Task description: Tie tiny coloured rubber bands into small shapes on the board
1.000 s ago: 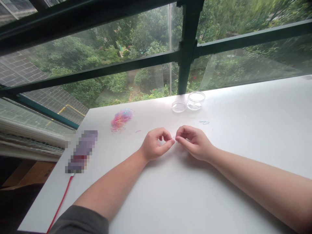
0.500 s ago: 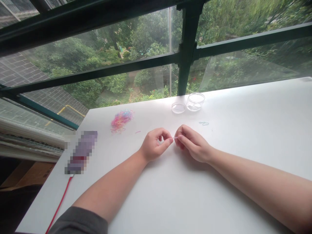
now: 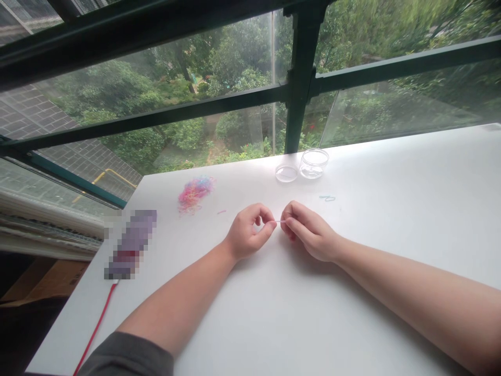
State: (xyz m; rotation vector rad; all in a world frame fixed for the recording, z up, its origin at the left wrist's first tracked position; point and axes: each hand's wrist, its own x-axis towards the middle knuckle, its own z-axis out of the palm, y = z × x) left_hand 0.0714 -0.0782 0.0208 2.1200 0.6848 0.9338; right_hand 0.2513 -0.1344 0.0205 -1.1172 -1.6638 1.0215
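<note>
A small pale pink rubber band (image 3: 278, 221) is stretched across the narrow gap between my two hands. One end is pinched between thumb and index finger of my left hand (image 3: 250, 230). My right hand (image 3: 307, 230) pinches the other end, its remaining fingers curled under. Both hands are just above the white table (image 3: 266, 313). To the left lies a pile of pink, red and blue rubber bands (image 3: 195, 194), with a single pink band (image 3: 222, 212) apart from it. Beyond my right hand rest green bands (image 3: 327, 198), loosely looped.
A clear round container (image 3: 313, 164) and its flat lid (image 3: 286, 173) stand at the table's back edge by the window. At the left lies a blurred-out purple oblong (image 3: 131, 243) with a red cable (image 3: 96, 328). The dark green window frame (image 3: 301, 78) rises behind the table.
Both hands keep nearly the same place. The gap between the fingertips, with the band across it, looks very slightly wider.
</note>
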